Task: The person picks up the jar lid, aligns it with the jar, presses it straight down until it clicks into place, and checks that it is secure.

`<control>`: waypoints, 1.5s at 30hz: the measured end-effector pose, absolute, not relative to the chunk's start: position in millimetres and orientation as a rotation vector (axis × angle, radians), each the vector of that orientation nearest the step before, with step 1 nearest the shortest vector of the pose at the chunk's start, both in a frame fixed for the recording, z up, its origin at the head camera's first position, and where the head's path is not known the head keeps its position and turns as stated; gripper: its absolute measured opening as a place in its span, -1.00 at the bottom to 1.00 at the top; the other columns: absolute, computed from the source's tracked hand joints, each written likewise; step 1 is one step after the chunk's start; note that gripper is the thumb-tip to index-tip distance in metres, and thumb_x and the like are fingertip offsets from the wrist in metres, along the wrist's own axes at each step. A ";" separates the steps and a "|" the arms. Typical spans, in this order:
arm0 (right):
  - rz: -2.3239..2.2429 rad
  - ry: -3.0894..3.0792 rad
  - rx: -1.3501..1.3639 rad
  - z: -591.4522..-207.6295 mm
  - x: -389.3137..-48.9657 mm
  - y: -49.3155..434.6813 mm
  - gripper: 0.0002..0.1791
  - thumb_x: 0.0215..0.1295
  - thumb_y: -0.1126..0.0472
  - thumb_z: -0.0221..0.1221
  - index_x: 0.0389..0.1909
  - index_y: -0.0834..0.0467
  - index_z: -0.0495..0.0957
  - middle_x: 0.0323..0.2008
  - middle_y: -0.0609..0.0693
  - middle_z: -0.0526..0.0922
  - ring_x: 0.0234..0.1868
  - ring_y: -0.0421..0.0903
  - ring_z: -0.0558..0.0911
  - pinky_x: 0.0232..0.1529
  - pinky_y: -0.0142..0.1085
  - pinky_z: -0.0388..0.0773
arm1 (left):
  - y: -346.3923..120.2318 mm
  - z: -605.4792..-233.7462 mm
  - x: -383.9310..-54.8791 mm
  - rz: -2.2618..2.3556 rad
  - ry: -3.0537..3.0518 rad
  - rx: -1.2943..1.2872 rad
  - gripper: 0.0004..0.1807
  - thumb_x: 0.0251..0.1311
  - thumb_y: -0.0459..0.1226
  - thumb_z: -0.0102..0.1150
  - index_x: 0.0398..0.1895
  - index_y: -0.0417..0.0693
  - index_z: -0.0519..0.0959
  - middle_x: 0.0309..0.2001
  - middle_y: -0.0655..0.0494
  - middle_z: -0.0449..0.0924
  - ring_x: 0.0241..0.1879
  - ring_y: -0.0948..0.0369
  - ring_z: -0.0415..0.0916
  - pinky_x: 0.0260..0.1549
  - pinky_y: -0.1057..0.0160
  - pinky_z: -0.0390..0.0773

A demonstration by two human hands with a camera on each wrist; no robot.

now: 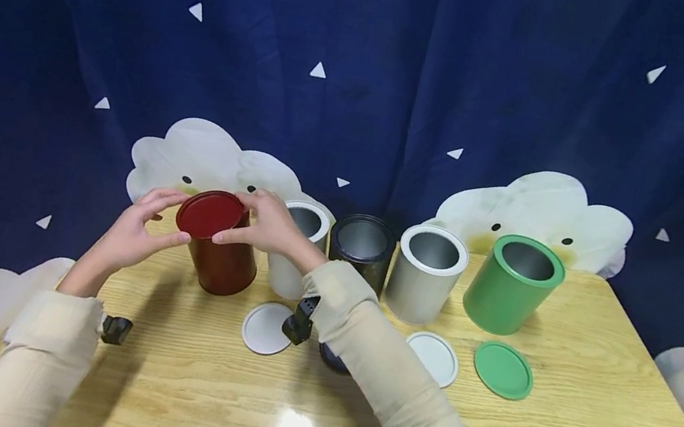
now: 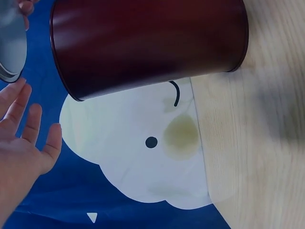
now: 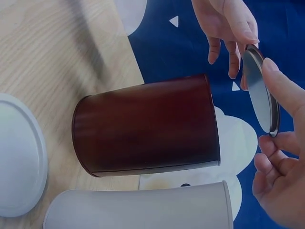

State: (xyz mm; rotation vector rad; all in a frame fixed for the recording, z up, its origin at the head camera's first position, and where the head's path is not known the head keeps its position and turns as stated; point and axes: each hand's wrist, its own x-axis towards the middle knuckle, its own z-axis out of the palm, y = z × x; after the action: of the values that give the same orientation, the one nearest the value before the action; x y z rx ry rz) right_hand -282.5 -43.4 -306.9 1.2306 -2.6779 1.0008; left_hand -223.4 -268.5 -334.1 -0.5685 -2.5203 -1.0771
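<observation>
Both hands hold a round red lid (image 1: 209, 214) by its edge, over the upright dark red can (image 1: 223, 265). My left hand (image 1: 135, 234) has its thumb and fingers at the lid's left rim. On the opposite rim, my right hand (image 1: 274, 228) pinches it between thumb and fingers. A gap shows between lid and can in the right wrist view, where the lid's silvery underside (image 3: 257, 93) faces the can. The left wrist view has my left hand's fingers (image 2: 31, 126) loosely spread below the lid (image 2: 12, 40). The can's mouth is hidden.
Right of the red can stand a white can (image 1: 286, 269), a black can (image 1: 373, 269), another white can (image 1: 413, 295) and a green can (image 1: 501, 295), all uncovered. Before them lie two white lids, a green lid (image 1: 503, 369) and a dark lid (image 1: 333, 358) partly behind my right sleeve.
</observation>
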 end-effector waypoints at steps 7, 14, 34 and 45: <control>1.051 -2.730 1.090 -310.4 -289.5 -45.6 -0.19 -0.11 -0.06 0.38 0.17 0.22 0.39 -0.19 0.02 0.55 -0.13 -0.05 0.50 -0.28 -0.46 0.36 | -268.5 -335.4 -234.5 -1.114 -2.511 -0.552 -0.43 -0.02 -0.41 0.29 0.13 -0.33 0.39 0.12 -0.17 0.31 0.07 0.20 0.17 -0.17 0.07 0.20; 1.066 -2.725 1.039 -311.3 -297.1 -48.1 -0.23 -0.12 -0.06 0.39 0.13 0.21 0.44 -0.19 0.00 0.56 -0.14 -0.11 0.48 -0.30 -0.47 0.35 | -269.7 -332.7 -244.2 -1.144 -2.556 -0.532 -0.42 0.03 -0.36 0.27 0.16 -0.35 0.36 0.16 -0.20 0.26 0.11 -0.04 0.15 -0.13 0.03 0.20; 0.840 -2.817 1.026 -324.4 -315.5 -59.4 -0.25 -0.06 -0.12 0.33 0.15 0.19 0.43 -0.05 0.10 0.52 -0.02 -0.04 0.41 -0.03 -0.32 0.29 | -278.4 -344.8 -261.1 -1.180 -2.660 -0.473 -0.44 0.08 -0.29 0.24 0.14 -0.33 0.36 0.18 -0.18 0.23 0.09 -0.09 0.16 -0.14 -0.03 0.19; 0.757 -2.887 0.932 -329.3 -313.2 -62.7 -0.25 -0.05 -0.19 0.29 0.17 0.10 0.43 0.09 0.04 0.40 0.08 -0.02 0.26 -0.01 -0.22 0.24 | -280.5 -345.2 -263.3 -1.176 -2.723 -0.445 -0.40 0.06 -0.32 0.25 0.18 -0.33 0.33 0.21 -0.20 0.21 0.10 -0.11 0.15 -0.11 -0.07 0.20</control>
State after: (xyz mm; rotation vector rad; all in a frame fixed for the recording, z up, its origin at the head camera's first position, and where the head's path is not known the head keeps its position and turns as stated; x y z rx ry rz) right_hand -313.2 -62.7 -329.3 0.9321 -2.8873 0.7570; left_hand -263.3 -280.5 -345.2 -0.4449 -2.7226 -1.1764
